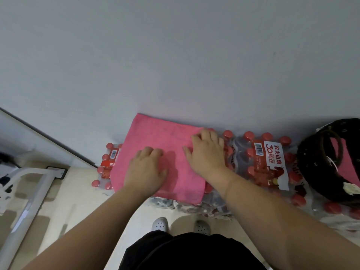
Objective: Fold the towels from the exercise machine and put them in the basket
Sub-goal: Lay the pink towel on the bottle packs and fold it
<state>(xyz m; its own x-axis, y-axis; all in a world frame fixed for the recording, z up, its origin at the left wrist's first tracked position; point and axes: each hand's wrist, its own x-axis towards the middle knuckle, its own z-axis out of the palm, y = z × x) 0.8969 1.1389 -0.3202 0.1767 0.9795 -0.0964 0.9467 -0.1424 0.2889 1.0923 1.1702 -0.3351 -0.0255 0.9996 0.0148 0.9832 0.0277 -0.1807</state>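
Observation:
A pink towel lies folded flat on top of shrink-wrapped packs of bottled water against the wall. My left hand rests palm down on the towel's middle, fingers bent slightly. My right hand lies on the towel's right edge, fingers spread over the fold. At the far right stands a dark wicker basket with handles; something pink shows inside it.
Packs of red-capped water bottles line the wall under and beside the towel. A white metal frame of the exercise machine stands at the left on the pale floor. My feet in white shoes are just before the packs.

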